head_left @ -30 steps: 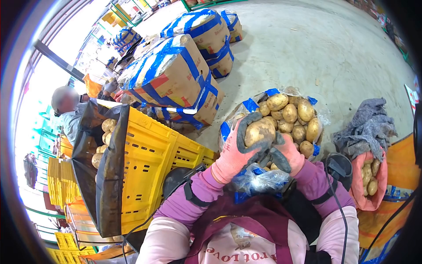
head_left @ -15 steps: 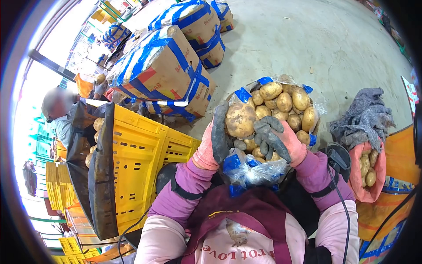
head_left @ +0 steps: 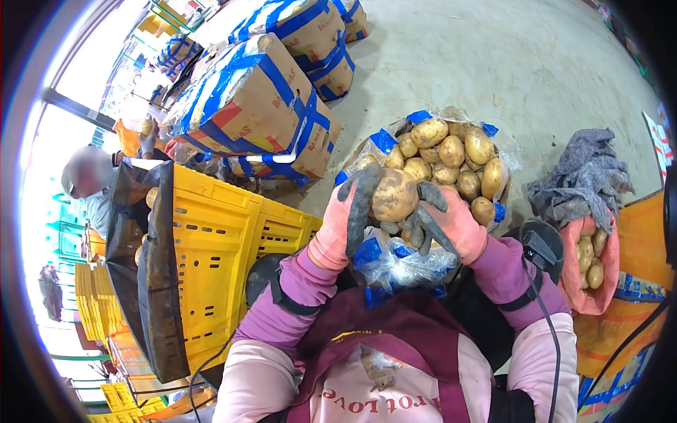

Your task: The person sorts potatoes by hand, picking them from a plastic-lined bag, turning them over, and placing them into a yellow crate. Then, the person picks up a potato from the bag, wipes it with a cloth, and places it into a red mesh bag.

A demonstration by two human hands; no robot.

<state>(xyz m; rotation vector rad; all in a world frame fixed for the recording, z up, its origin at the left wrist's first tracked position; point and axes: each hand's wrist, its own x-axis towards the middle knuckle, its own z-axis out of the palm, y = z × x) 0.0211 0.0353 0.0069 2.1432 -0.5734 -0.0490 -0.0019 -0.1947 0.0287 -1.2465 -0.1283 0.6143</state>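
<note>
A large, dirt-stained potato (head_left: 395,195) is held between my two gloved hands, above the near side of a box of potatoes. My left hand (head_left: 350,218) wraps the potato's left side with dark-coated fingers. From the right, the curled fingers of my right hand (head_left: 446,220) press against the same potato. Behind and beneath them, the open box, lined with clear plastic and blue tape, is heaped with several potatoes (head_left: 451,151). Crumpled clear plastic (head_left: 403,262) bunches at the box's near edge. Some of the fingertips are hidden.
A yellow slatted crate (head_left: 211,261) with a black liner stands on my left. Taped cardboard boxes (head_left: 240,106) are farther off, and a person (head_left: 95,187) is beyond the crate. To my right are a pink sack (head_left: 603,282) of potatoes and a grey cloth (head_left: 585,180).
The large potato has shifted slightly right and appears turned between my hands. My left hand has moved a little to the right around it, and my right fingers now touch its side.
</note>
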